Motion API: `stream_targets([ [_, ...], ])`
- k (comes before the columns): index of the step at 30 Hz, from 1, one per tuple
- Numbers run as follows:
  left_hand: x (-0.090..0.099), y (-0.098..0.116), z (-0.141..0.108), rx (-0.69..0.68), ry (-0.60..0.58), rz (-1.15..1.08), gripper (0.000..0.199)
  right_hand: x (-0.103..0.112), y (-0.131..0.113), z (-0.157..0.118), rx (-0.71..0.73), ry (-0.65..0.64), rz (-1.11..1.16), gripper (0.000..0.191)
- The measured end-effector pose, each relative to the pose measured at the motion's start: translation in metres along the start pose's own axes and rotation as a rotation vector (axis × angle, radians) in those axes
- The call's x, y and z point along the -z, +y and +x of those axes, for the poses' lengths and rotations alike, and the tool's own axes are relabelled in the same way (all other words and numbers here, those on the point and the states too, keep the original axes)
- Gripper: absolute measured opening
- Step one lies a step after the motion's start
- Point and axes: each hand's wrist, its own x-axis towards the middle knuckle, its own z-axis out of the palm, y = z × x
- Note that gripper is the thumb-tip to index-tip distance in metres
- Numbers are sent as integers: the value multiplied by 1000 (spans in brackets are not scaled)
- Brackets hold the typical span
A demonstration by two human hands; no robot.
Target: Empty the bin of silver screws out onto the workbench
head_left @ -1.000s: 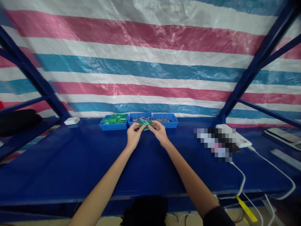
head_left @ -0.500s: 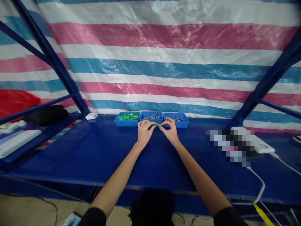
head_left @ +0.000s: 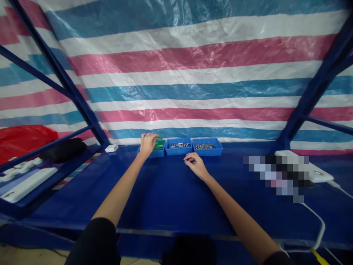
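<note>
Rear wall — plastic sheeting (head_left: 193, 88) in red, white and blue stripes, glossy with reflected light. Blue posts (head_left: 82, 106) slant at either side; foreground — blue worktable (head_left: 165, 198), pale floor (head_left: 22, 256) visible lower left.

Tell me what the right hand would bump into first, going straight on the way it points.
Probably the middle blue bin, just ahead of the right hand; the hand's height above the table is unclear, so it might pass over.

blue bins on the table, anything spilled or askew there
Nothing stands out. The left bin, middle bin and right bin stand in a row, metal parts inside the latter two; the left hand partly hides the first.
</note>
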Motion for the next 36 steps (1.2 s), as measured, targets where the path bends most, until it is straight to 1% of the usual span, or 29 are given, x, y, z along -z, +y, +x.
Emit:
stream_targets([
  [3,-3,-8,11,-20,-158,76,27,0,-3,1,-5,9,1,6],
  [4,-2,-10,16,-25,-182,93,27,0,-5,1,-2,11,3,6],
  [9,6,-20,43,-99,-230,173,30,2,-6,5,5,-12,-28,7],
  [11,8,-22,49,-113,-204,212,31,3,-5,6,-13,-19,-47,6],
  [12,8,-23,50,-105,-177,229,32,3,-4,7,-22,-24,-54,6],
  [13,7,-23,49,-109,-183,240,32,4,-4,6,-30,-30,-62,6],
  [17,-5,-23,42,-149,-333,228,29,4,-4,5,-56,-53,-99,7],
  [21,-16,-32,45,-110,-329,215,25,4,-5,5,-68,-54,-123,6],
  [23,-19,-40,53,-94,-393,199,25,3,-5,5,-78,-61,-142,5],
  [26,-20,-54,65,-91,-557,123,34,4,-5,5,-82,-74,-159,6],
  [27,-20,-57,68,-99,-594,106,36,4,-5,5,-79,-75,-161,6],
  [29,-17,-61,70,-124,-597,104,34,4,-4,5,-68,-71,-161,6],
  [32,-11,-58,64,-171,-514,121,29,5,-1,4,-43,-61,-157,8],
  [35,-7,-48,53,-151,-545,128,24,4,3,3,-22,-59,-127,9],
  [36,-6,-46,51,-121,-542,130,23,3,4,3,-21,-57,-112,9],
])
